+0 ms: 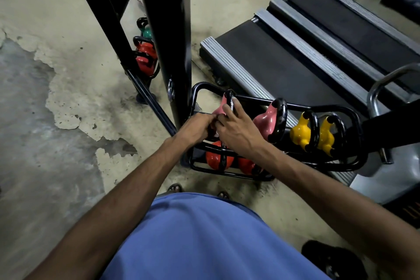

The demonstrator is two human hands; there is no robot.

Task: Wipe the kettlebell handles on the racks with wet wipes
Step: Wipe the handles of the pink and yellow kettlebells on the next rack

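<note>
A low black rack (354, 118) holds a row of kettlebells with black handles. The leftmost pink kettlebell (220, 108) has its handle under my right hand (236, 127), whose fingers wrap the handle's top. My left hand (197, 127) is closed against the same kettlebell's left side, touching my right hand. A small white bit of wet wipe (217, 134) shows between the hands; which hand holds it is hidden. To the right stand a second pink kettlebell (266, 120) and two yellow kettlebells (300, 132). Red kettlebells (216, 158) sit on the lower tier.
A tall black frame post (172, 48) rises just left of the rack. Behind it a second rack holds red (145, 57) and green kettlebells. Treadmill decks (284, 57) lie to the right, close behind the rack. The concrete floor (56, 120) has peeling paint. A grey seat edge (386, 161) stands at far right.
</note>
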